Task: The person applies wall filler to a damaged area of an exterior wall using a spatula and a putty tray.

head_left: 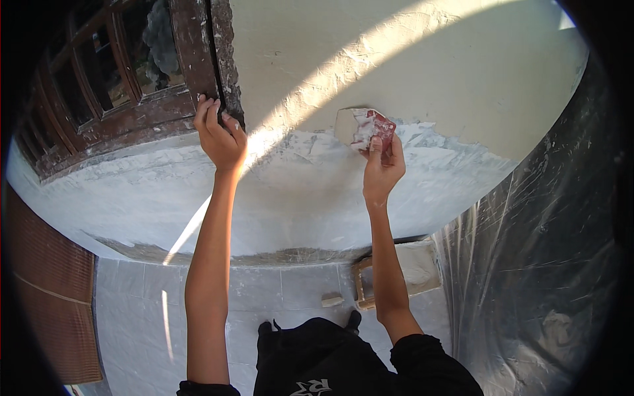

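Your right hand (386, 164) gripped a scraper (382, 125); your half-open left hand (222, 142) touched the window's (158, 109) edge (plastic sheeting (528, 264) flanked the wall (297, 218)).

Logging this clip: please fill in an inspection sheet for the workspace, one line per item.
Surface: wall, cream above, patchy white below, crossed by a sunlit band.
Job's things: red scraper, smeared white, against the wall.
Clutter: small block and wood-edged tray on the grey tiled floor.
Hands: right hand holds the scraper; left hand at the window frame, fingers bent, grip unclear.
Cables: nothing seen.
Surroundings: clear plastic sheet at right; reddish-brown ribbed panel at left.
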The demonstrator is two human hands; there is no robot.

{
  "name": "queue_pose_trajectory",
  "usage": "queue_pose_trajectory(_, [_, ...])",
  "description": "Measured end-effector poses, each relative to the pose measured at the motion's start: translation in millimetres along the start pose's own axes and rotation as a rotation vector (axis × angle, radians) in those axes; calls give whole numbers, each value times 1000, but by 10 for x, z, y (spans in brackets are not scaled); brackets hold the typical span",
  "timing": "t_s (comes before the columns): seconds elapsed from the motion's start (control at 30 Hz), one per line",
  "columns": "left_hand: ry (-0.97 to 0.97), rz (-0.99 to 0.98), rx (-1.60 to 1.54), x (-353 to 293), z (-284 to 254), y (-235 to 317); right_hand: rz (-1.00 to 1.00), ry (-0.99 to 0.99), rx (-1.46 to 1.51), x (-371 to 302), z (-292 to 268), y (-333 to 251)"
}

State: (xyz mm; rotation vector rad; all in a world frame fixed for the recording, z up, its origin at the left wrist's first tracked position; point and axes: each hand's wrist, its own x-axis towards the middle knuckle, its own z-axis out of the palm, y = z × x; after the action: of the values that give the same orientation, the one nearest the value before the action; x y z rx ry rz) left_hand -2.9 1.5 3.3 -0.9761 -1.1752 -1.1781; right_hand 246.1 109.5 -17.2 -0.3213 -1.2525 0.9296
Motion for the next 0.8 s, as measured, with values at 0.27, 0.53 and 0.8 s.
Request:
queue_pose_trajectory(0.27, [-6,-2,10,22,-2,12,-6,-88,47,-61,189,-37])
queue_pose_trajectory(0.53, [-8,-6,-1,1,21,25,120,85,69,-1,-344,-113])
queue_pose_trajectory(0.8, [-89,-67,-130,4,-136,5,208,159,73,-217,-672,-580])
